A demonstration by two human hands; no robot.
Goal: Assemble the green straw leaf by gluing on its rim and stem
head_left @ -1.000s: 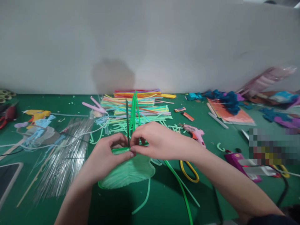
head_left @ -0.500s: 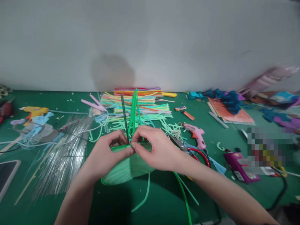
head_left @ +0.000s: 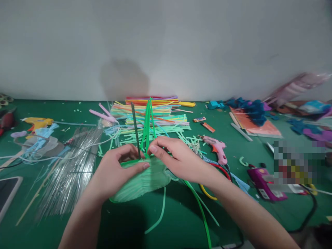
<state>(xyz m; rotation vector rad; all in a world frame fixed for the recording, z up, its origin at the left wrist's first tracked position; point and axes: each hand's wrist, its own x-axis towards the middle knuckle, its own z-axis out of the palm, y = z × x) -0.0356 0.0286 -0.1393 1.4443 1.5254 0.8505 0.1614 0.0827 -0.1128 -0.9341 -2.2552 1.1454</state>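
A flat light-green woven piece (head_left: 141,183) lies on the green table (head_left: 181,221) in front of me. My left hand (head_left: 118,171) pinches its top edge, thumb across the weave. My right hand (head_left: 178,159) grips the same edge from the right, fingers on bright green strips (head_left: 147,121) that stand up from the piece. A dark thin rod (head_left: 135,128) rises beside those strips, between my two hands. Loose green strips (head_left: 199,207) trail from the piece toward me.
A pile of coloured strips (head_left: 153,114) lies behind my hands. A pink glue gun (head_left: 218,148) and scissors (head_left: 207,193) are to the right, a purple box (head_left: 264,183) further right. Clear plastic strips (head_left: 70,166) and a yellow glue gun (head_left: 37,121) lie left. A tablet (head_left: 7,195) sits at the left edge.
My right hand slid a little right and up along the piece's top edge. The dark rod tilted further left. The woven piece shifted slightly under my hands.
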